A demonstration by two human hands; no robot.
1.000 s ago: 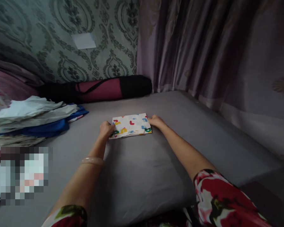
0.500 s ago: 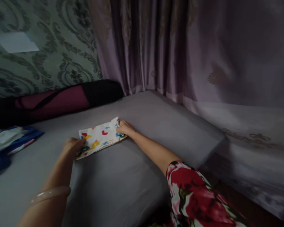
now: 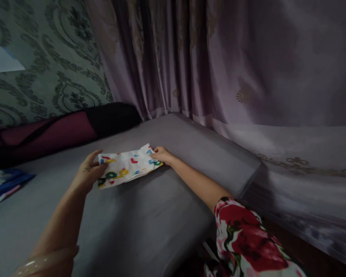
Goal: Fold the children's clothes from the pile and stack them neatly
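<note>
A folded white cloth (image 3: 132,163) with a colourful print stretches between my two hands over the grey bed sheet. My left hand (image 3: 89,171) grips its left end, thumb on top of the print. At the other end, my right hand (image 3: 162,155) pinches the cloth's right edge. The cloth sags slightly in the middle, and a shadow lies on the sheet below it. Its underside is hidden.
The grey bed (image 3: 150,215) reaches back to a black and maroon long bag (image 3: 66,129) by the patterned wall. Blue and white clothing (image 3: 5,184) lies at the left. Purple curtains (image 3: 190,69) hang behind the bed and along its right side.
The view has shifted, and the bag and clothing now sit further left. Both hands still hold the cloth, which appears raised off the sheet. My left hand's fingers have moved up to its top left corner.
</note>
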